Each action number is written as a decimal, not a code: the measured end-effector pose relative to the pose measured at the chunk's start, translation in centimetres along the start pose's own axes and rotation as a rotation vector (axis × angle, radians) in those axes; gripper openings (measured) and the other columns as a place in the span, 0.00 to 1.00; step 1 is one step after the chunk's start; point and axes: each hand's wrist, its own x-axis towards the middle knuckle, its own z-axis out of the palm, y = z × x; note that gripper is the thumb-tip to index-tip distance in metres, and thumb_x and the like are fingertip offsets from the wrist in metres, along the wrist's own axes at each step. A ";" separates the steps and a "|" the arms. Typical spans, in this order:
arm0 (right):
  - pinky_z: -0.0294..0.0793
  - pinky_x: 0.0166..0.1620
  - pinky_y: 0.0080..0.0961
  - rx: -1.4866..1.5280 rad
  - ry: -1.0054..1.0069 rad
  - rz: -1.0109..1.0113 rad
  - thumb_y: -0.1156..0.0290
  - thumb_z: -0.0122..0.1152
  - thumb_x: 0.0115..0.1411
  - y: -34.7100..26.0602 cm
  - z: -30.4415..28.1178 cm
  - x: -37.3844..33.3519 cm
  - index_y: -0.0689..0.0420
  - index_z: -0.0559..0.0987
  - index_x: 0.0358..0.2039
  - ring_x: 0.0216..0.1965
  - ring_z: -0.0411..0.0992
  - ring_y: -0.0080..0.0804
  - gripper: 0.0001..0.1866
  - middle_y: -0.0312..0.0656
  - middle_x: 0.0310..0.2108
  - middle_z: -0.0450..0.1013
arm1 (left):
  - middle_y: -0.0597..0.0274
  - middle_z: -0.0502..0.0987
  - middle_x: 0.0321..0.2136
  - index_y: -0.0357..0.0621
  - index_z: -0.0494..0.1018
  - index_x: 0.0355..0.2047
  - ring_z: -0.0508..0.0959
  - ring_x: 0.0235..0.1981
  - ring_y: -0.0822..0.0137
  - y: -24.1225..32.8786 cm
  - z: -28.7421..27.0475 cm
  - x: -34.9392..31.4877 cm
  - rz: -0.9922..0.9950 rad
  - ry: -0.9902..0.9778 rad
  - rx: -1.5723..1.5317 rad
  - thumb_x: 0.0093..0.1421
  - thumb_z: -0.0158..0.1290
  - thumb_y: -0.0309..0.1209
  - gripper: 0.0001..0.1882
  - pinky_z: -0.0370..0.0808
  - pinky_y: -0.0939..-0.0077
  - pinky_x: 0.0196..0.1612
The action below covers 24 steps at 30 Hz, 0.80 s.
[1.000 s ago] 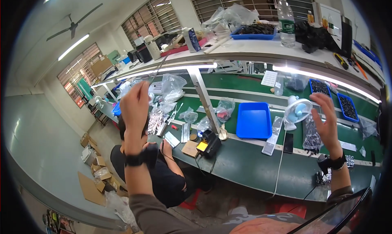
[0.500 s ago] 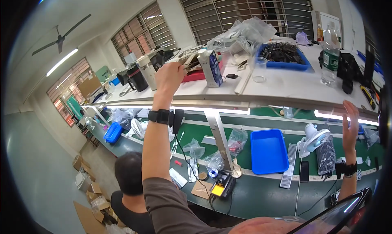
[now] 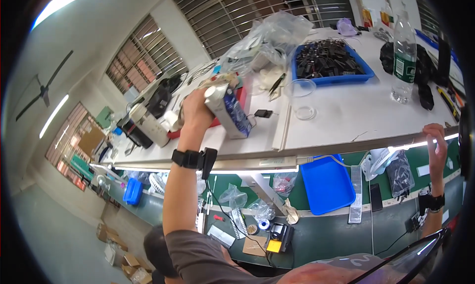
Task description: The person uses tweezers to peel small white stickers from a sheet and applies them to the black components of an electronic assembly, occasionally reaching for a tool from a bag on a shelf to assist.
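Observation:
My left hand (image 3: 197, 108) reaches over the upper white shelf (image 3: 341, 118), close behind a white and blue drink carton (image 3: 229, 111). It is at a red tray (image 3: 242, 97) with mixed items in it; the back of the hand hides its fingers and anything in them. My right hand (image 3: 435, 141) is at the front edge of the shelf on the right, its fingers bent over the edge. A clear plastic cup (image 3: 303, 101) and a small black part (image 3: 263, 113) stand to the right of the carton.
A blue tray of black parts (image 3: 331, 61), clear plastic bags (image 3: 272, 36) and a water bottle (image 3: 404, 61) are on the shelf. Below are a blue tray (image 3: 327, 185), a fan (image 3: 378, 160) and a soldering station (image 3: 280, 237). A person (image 3: 161, 249) sits at lower left.
My view has shifted nearer the shelf. My left hand has come down behind the carton, which now leans in view. My right hand's fingers, stretched up before, now bend at the shelf edge.

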 end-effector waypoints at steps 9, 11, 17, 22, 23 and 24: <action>0.70 0.60 0.38 -0.059 -0.001 0.003 0.72 0.51 0.72 1.2 1.0 -0.1 0.56 0.77 0.44 0.55 0.72 0.36 0.07 0.43 0.49 0.73 | 0.51 0.84 0.38 0.53 0.84 0.43 0.83 0.42 0.50 -5.2 4.5 1.5 -0.230 -0.202 -0.305 0.58 0.60 0.39 0.13 0.78 0.61 0.44; 0.70 0.60 0.38 -0.111 0.012 0.021 0.72 0.50 0.72 2.2 0.3 -1.3 0.56 0.77 0.47 0.57 0.71 0.35 0.08 0.42 0.51 0.73 | 0.51 0.84 0.38 0.52 0.84 0.44 0.83 0.41 0.52 -6.6 4.0 0.6 -0.062 -0.176 -0.108 0.59 0.60 0.38 0.14 0.78 0.61 0.44; 0.71 0.61 0.37 -0.096 0.002 -0.060 0.69 0.48 0.74 2.7 -0.2 -2.7 0.54 0.77 0.52 0.60 0.71 0.36 0.12 0.42 0.56 0.73 | 0.53 0.84 0.38 0.47 0.83 0.44 0.84 0.41 0.53 -8.4 -2.6 -1.5 -0.138 -0.631 -0.239 0.63 0.55 0.35 0.13 0.78 0.62 0.44; 0.69 0.64 0.37 -0.147 -0.025 -0.098 0.67 0.47 0.75 4.1 0.4 -2.5 0.53 0.76 0.54 0.61 0.70 0.35 0.13 0.42 0.58 0.72 | 0.52 0.84 0.39 0.44 0.82 0.44 0.82 0.42 0.52 -8.6 -2.7 -2.0 -0.153 -0.640 -0.140 0.63 0.52 0.31 0.12 0.78 0.61 0.46; 0.69 0.65 0.38 -0.170 -0.028 -0.093 0.66 0.47 0.75 4.5 0.1 -2.3 0.52 0.76 0.55 0.62 0.70 0.35 0.14 0.41 0.58 0.72 | 0.52 0.83 0.39 0.44 0.81 0.44 0.82 0.42 0.51 -8.4 -2.3 -1.7 -0.129 -0.651 -0.046 0.63 0.53 0.31 0.12 0.77 0.61 0.47; 0.68 0.65 0.38 -0.193 -0.029 -0.085 0.66 0.46 0.75 4.9 -0.1 -2.3 0.52 0.76 0.55 0.62 0.70 0.35 0.14 0.41 0.59 0.72 | 0.51 0.83 0.40 0.43 0.81 0.45 0.81 0.42 0.51 -8.4 -2.1 -1.5 -0.103 -0.661 0.049 0.63 0.53 0.30 0.13 0.76 0.62 0.48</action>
